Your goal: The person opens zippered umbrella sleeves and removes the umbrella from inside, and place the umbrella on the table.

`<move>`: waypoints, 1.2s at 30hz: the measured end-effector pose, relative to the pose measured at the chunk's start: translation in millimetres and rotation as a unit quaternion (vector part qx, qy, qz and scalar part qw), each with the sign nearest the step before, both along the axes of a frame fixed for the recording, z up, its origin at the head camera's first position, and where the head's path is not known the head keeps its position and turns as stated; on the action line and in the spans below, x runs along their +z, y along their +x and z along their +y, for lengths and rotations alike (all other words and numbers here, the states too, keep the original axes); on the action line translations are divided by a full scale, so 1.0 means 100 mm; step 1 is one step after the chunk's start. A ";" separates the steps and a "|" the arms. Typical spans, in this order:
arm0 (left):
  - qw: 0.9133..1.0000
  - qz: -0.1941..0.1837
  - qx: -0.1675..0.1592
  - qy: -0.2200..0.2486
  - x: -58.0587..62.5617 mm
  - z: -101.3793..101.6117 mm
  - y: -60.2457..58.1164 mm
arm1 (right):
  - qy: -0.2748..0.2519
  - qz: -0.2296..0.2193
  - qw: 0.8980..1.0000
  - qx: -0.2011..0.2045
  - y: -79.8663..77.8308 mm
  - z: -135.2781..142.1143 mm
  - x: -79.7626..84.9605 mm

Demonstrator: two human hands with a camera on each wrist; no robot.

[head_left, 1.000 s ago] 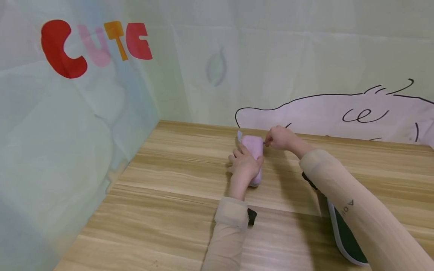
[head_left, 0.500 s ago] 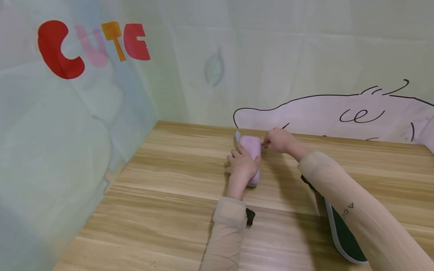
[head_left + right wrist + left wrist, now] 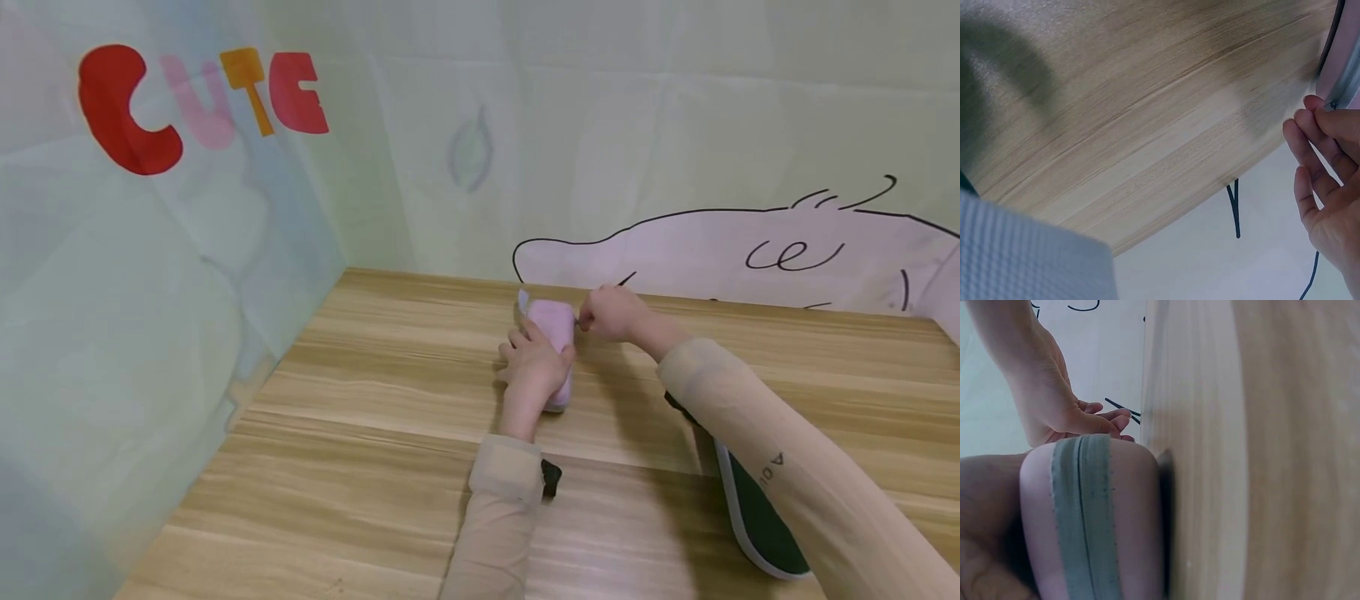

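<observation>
A pink pencil case [image 3: 553,315] lies lengthwise on the wooden table near the back wall. My left hand [image 3: 534,367] grips it from the left, fingers along its far left part and thumb on its right side. A pale tab [image 3: 522,298] sticks up at its far left corner. At the far right side, my right hand [image 3: 611,312] pinches a small zipper pull [image 3: 1331,105] between thumb and forefinger, with the other fingers loosely bent. The grey zipper band [image 3: 1088,512] runs along the case's edge in the left wrist view; the meeting of its teeth looks closed there.
A dark green object with a light rim [image 3: 765,517] lies on the table, partly hidden under my right forearm. A printed wall sheet [image 3: 420,150] stands behind and to the left of the wooden table [image 3: 360,475]. Greyish mesh fabric [image 3: 1022,250] fills the right wrist view's lower left.
My right hand has shifted slightly toward me along the case's right side. My left hand keeps its grip, and the case stays in place while the head view drifts a little.
</observation>
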State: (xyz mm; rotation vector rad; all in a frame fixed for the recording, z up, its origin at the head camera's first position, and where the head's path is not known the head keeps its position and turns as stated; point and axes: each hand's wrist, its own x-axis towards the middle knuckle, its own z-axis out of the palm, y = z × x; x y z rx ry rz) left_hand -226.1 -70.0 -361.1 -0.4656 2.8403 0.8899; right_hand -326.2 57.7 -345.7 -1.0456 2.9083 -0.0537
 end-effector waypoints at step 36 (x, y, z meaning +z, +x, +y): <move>1.000 0.003 -0.003 0.006 -0.01 -0.02 0.00 | -0.045 0.007 0.997 0.061 0.07 0.03 -0.03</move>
